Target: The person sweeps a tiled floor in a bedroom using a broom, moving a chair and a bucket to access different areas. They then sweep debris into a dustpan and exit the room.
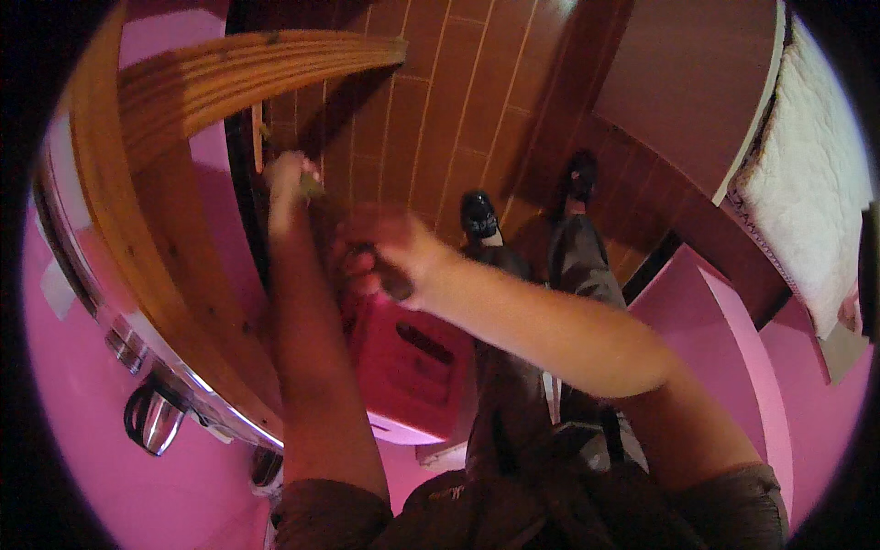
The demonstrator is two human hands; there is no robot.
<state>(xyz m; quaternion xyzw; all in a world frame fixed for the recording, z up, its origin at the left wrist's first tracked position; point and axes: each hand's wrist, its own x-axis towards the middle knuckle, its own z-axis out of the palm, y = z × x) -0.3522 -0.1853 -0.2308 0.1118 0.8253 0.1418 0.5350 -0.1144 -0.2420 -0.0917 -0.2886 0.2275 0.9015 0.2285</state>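
Note:
My left hand (pixel 291 179) is stretched out beside the dark edge of the wooden furniture. Its fingers are curled round something small and greenish-yellow, too blurred to name. My right hand (pixel 390 246), smeared by motion, is closed round a dark handle (pixel 396 282) whose rounded end sticks out below the palm. A dark area lies between the two hands, and I cannot tell whether one long thing joins them. Just below my right hand stands a red-pink plastic stool (pixel 412 367) with a slot in its top.
Curved wooden furniture (pixel 266 69) fills the left side. Beyond it, a metal mug (pixel 165 417) sits by a shiny rim. Brown tiles (pixel 458 92) cover the floor, where my dark shoes (pixel 478 215) rest. At the right is a bed with white bedding (pixel 807 183), near a pink ledge (pixel 715 321).

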